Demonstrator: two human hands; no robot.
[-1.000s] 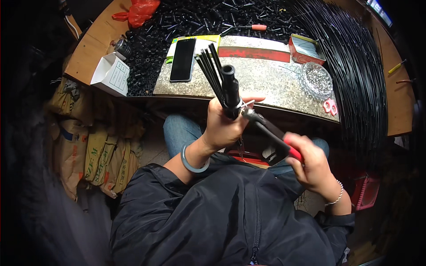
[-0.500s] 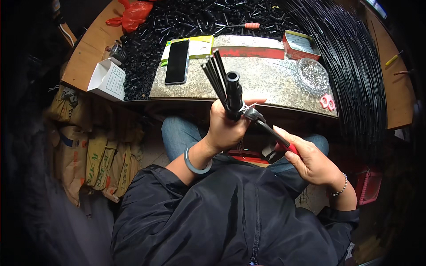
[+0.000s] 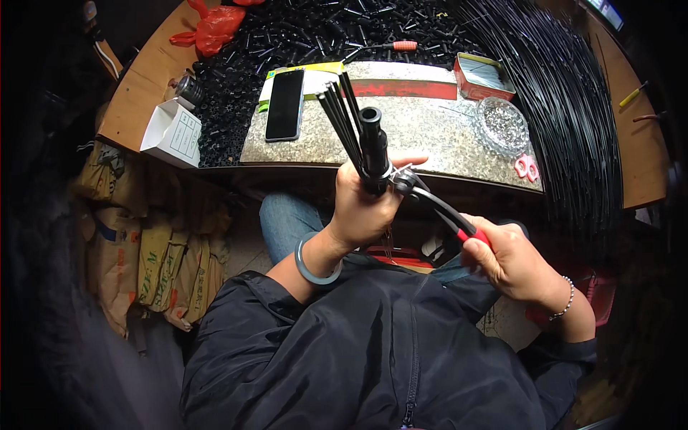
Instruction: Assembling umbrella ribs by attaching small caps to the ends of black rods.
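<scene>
- Gripping the lower part of a black tube [image 3: 373,147], the left hand [image 3: 360,208] has its fingers curled around it; the tube's hollow end points up toward the camera.
- Thin black rods [image 3: 337,122] fan out from the same fist, just left of the tube, leaning away from it.
- Curled firmly around the red grips of a pair of pliers [image 3: 444,209], the right hand [image 3: 507,261] has its thumb laid along the near side.
- The head of the pliers sits right beside the tube, at a thin pale strip [image 3: 403,170]; how far its jaws stand apart is too small to tell.
- Tube, rods and pliers are all held in the air above the person's lap, in front of the near edge of a speckled board [image 3: 423,136].
- On the board's left lies a dark phone [image 3: 285,104], partly over a yellow-and-white packet [image 3: 322,80].
- Toward its right are a red tin [image 3: 487,92], a clear glass bowl [image 3: 494,148] of small shiny pieces and pink-handled scissors [image 3: 527,169].
- Behind the board spread many small black parts [image 3: 315,32]; long black rods [image 3: 566,107] lie bunched at the right.
- An open white box [image 3: 175,136] stands at the left.
</scene>
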